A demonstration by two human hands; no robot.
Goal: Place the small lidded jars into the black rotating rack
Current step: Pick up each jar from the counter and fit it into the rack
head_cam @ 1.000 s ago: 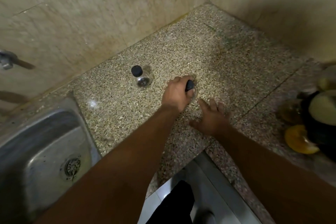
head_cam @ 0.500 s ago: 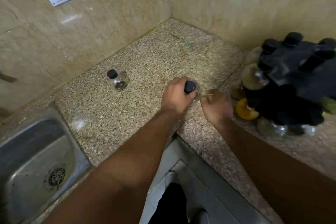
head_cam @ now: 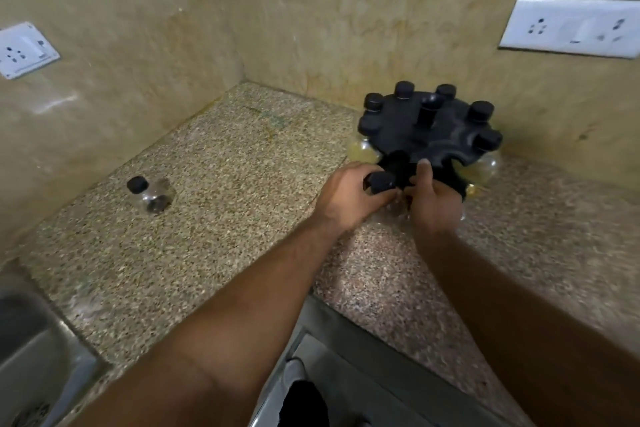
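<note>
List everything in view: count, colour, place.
rotating rack: one, black, back right of the counter, lidded jars in its slots.
held jar: one, black lid, at the rack's front edge.
loose jar: one, clear with black lid, alone at counter left.
counter: one, speckled granite, in the corner.
sockets: two, white, one on each wall.
sink: one, steel, bottom left.
left hand: grips the held jar.
right hand: at the rack's front; grip unclear.

left hand [head_cam: 349, 198]: grips black-lidded jar [head_cam: 380, 183] | right hand [head_cam: 434, 203]: at black rack [head_cam: 429, 135] | spare jar [head_cam: 152, 193]: on counter [head_cam: 225, 184]
</note>
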